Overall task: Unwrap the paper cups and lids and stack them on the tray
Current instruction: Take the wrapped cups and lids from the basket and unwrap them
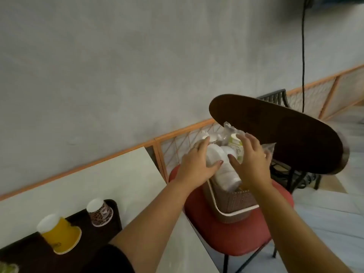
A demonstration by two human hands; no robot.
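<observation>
Reaching into the basket [234,201], my left hand [197,164] grasping wrapped white cups [222,170], right hand [252,160] apparently released, fingers spread, tray [110,209] well apart.

A pale tabletop [110,174] runs along the grey wall. On it lies a dark tray [82,231], which carries a yellow paper cup [59,233] and a brown patterned paper cup [99,212], both upside down. Beside the tabletop stands a chair with a red seat [232,235]; a brown woven basket [234,201] rests on the seat.
</observation>
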